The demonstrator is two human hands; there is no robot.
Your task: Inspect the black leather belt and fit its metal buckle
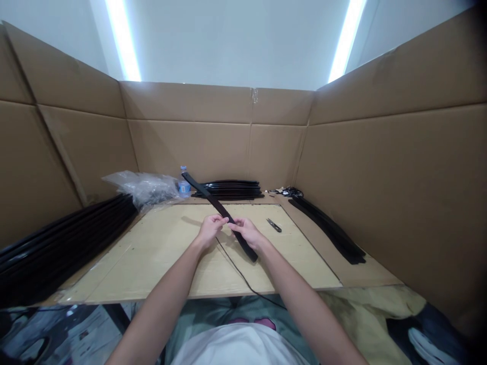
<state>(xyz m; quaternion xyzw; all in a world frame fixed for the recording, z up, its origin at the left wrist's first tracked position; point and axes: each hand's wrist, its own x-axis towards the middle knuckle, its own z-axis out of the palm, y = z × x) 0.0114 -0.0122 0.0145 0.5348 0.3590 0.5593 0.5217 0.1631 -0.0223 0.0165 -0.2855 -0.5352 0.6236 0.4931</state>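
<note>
Both of my hands meet at a long, flat black strip, which is held slanting above the yellowish board, its far end up toward the left. With fingertips pinched at the strip's left edge, my left hand is closed. Around the strip's lower half, my right hand is closed too, thumb and finger close to the left hand's. A thin black cord runs from below my left fingers down over the table's front edge. Whether the cord is held cannot be made out. Small thread snips lie right of my hands.
Stacked black strips lie at the left, at the back and at the right. Clear plastic bags and a water bottle stand back left. Small dark bits lie back right. Cardboard walls enclose the table.
</note>
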